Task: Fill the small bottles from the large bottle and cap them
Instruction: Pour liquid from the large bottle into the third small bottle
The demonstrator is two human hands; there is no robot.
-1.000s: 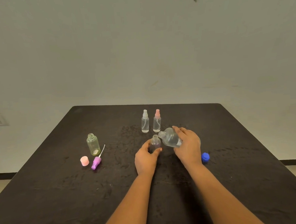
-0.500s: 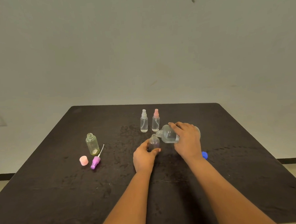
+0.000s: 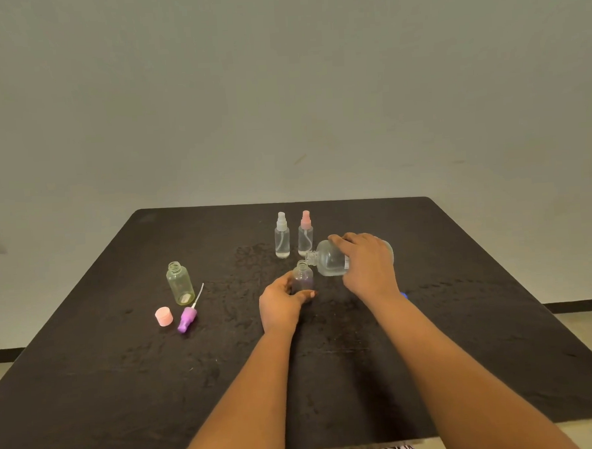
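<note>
Two small spray bottles, one with a white top (image 3: pixel 282 237) and one with a pink top (image 3: pixel 305 233), are seen capped and upright at the back of the desk (image 3: pixel 466 352), and clear liquid appears to be in each. These two are judged finished.

A third small bottle (image 3: pixel 303 278) is stood uncapped just in front of them, and filling it is judged to be the step in hand. A greenish bottle (image 3: pixel 180 283) is left open and upright well to the left, with little or nothing visible in it. A pink cap (image 3: pixel 164 316) and a purple spray top (image 3: pixel 187 318) are laid just beside it, not yet fitted. A blue cap (image 3: pixel 404 295) is partly hidden behind the right wrist. About half of the work is judged to be left: one fill to complete, one more to do, and two closures.

The third small bottle is gripped low down by the left hand (image 3: pixel 281 305), whose fingers are curled round it. The large bottle (image 3: pixel 327 263) is clasped from above by the right hand (image 3: pixel 367 265) and tipped almost onto its side, its mouth just above the small bottle's neck. Whether liquid is flowing cannot be told. The hands are near each other but apart, with both forearms stretched forward.
</note>
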